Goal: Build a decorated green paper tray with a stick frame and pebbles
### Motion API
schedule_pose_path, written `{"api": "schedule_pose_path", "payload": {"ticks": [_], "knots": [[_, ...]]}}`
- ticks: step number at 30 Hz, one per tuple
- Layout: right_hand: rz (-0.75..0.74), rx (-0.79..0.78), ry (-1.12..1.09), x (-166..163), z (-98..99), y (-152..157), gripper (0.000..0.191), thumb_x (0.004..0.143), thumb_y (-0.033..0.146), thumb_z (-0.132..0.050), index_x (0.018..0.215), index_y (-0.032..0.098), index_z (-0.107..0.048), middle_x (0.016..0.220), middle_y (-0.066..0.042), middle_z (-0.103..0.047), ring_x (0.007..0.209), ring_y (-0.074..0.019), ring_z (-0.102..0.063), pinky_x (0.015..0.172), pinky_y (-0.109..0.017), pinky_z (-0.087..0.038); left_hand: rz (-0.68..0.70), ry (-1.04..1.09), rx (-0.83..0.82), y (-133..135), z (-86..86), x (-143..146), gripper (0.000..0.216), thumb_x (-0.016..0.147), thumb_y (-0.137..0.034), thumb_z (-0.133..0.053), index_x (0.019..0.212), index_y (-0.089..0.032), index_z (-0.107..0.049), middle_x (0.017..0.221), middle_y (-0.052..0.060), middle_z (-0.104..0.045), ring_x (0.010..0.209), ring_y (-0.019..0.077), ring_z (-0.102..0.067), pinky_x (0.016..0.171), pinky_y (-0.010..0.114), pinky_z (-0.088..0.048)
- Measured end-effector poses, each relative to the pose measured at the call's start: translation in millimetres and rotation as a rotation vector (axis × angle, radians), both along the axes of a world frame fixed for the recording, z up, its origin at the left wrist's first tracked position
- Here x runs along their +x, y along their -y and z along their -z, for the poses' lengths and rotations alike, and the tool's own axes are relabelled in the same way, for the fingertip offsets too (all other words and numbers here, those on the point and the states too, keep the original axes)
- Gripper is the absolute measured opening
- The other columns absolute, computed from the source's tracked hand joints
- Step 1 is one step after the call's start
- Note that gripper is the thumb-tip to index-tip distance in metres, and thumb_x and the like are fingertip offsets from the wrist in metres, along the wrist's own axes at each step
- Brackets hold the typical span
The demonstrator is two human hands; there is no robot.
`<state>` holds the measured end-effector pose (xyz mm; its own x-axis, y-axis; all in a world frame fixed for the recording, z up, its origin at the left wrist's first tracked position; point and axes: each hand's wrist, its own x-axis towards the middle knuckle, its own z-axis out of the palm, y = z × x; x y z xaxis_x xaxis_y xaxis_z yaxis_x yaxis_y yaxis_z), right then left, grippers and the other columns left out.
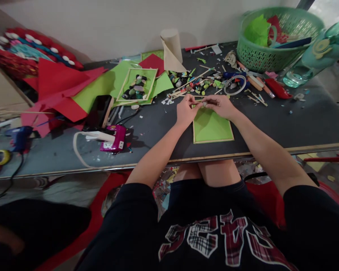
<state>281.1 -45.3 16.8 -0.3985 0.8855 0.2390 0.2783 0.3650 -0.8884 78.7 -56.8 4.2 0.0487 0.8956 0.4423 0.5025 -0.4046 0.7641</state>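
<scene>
Both of my hands meet over the far edge of a green card framed with thin wooden sticks [213,128]. A small greyish pebble [205,104] shows at the fingertips of my right hand [220,107], which is closed in a pinch on it. My left hand [188,111] is also pinched, its fingertips almost touching the pebble; whatever lies between them is too small to make out. Beyond my hands lies a scattered heap of coloured pebbles and sticks [197,84]. To the left, another framed green card [152,81] carries a cluster of dark and pale pebbles [136,88].
A green basket [243,49] and a water bottle [305,64] stand at the back right, near a tape roll [244,83]. Leftward are red paper [59,81], a phone [98,109], a purple power socket [117,139], a glue gun [19,135] and scissors [1,156]. Another person [31,229] sits at lower left.
</scene>
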Motion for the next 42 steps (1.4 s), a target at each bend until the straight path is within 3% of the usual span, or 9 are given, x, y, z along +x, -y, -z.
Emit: {"api": "schedule_pose_path", "payload": {"ticks": [7, 10, 15, 21, 27, 34, 42], "knots": [[0.009, -0.069, -0.116, 0.0, -7.7, 6.2, 0.024, 0.082, 0.024, -0.080, 0.104, 0.017, -0.083, 0.106, -0.007, -0.078, 0.102, -0.0219, -0.072, 0.104, -0.040, -0.058, 0.000, 0.068, 0.024, 4.1, -4.1, -3.5, 0.047, 0.080, -0.062, -0.085, 0.080, -0.024, -0.058, 0.071, -0.003, -0.069, 0.062, 0.0127, -0.062, 0.063, 0.027, -0.048], [-0.034, -0.132, -0.190, 2.2, -11.9, 6.1, 0.035, 0.079, 0.040, -0.088, 0.105, 0.017, -0.083, 0.102, -0.007, -0.078, 0.092, -0.0174, -0.072, 0.097, -0.035, -0.061, 0.050, 0.020, 0.162, 4.0, -7.2, -3.7, 0.043, 0.089, -0.065, -0.075, 0.086, -0.024, -0.065, 0.081, 0.001, -0.073, 0.070, 0.0147, -0.063, 0.068, 0.029, -0.052], [-0.126, -0.263, -0.344, 1.9, -10.4, 4.9, 0.061, 0.068, 0.069, -0.089, 0.099, 0.017, -0.082, 0.091, -0.005, -0.077, 0.079, -0.0118, -0.069, 0.086, -0.027, -0.062, 0.187, -0.150, 0.416, 4.5, -9.0, -4.7, 0.042, 0.104, -0.060, -0.053, 0.099, -0.026, -0.077, 0.097, 0.006, -0.078, 0.097, 0.0205, -0.071, 0.094, 0.037, -0.054], [-0.128, -0.309, -0.450, -4.0, -8.2, 8.2, 0.061, 0.069, 0.066, -0.091, 0.104, 0.017, -0.080, 0.098, -0.007, -0.077, 0.096, -0.0152, -0.072, 0.096, -0.029, -0.061, 0.138, -0.266, 0.438, 2.0, -3.4, -6.2, 0.040, 0.105, -0.056, -0.053, 0.117, -0.028, -0.079, 0.105, 0.008, -0.076, 0.104, 0.0217, -0.068, 0.098, 0.038, -0.053], [-0.159, -0.302, -0.466, -2.7, -17.6, 16.1, 0.059, 0.071, 0.066, -0.090, 0.105, 0.018, -0.080, 0.103, -0.008, -0.077, 0.106, -0.0186, -0.071, 0.099, -0.033, -0.061, 0.181, -0.301, 0.467, 5.1, -5.1, -5.6, 0.045, 0.106, -0.057, -0.048, 0.127, -0.030, -0.076, 0.103, 0.009, -0.073, 0.105, 0.0227, -0.065, 0.101, 0.039, -0.053], [-0.104, -0.279, -0.393, -4.5, -15.7, 11.1, 0.061, 0.062, 0.067, -0.094, 0.100, 0.019, -0.082, 0.099, -0.004, -0.078, 0.089, -0.0127, -0.069, 0.092, -0.027, -0.060, 0.139, -0.212, 0.449, 9.3, -11.2, -1.2, 0.049, 0.109, -0.057, -0.041, 0.110, -0.026, -0.078, 0.099, 0.008, -0.076, 0.101, 0.0229, -0.069, 0.102, 0.042, -0.052], [-0.138, -0.301, -0.384, -5.0, -8.6, 7.5, 0.063, 0.066, 0.065, -0.093, 0.105, 0.017, -0.081, 0.100, -0.005, -0.078, 0.083, -0.0107, -0.067, 0.086, -0.024, -0.058, 0.166, -0.191, 0.380, 1.6, -10.7, -3.7, 0.045, 0.105, -0.063, -0.047, 0.097, -0.027, -0.072, 0.096, 0.006, -0.077, 0.100, 0.0236, -0.070, 0.102, 0.043, -0.052]]}}
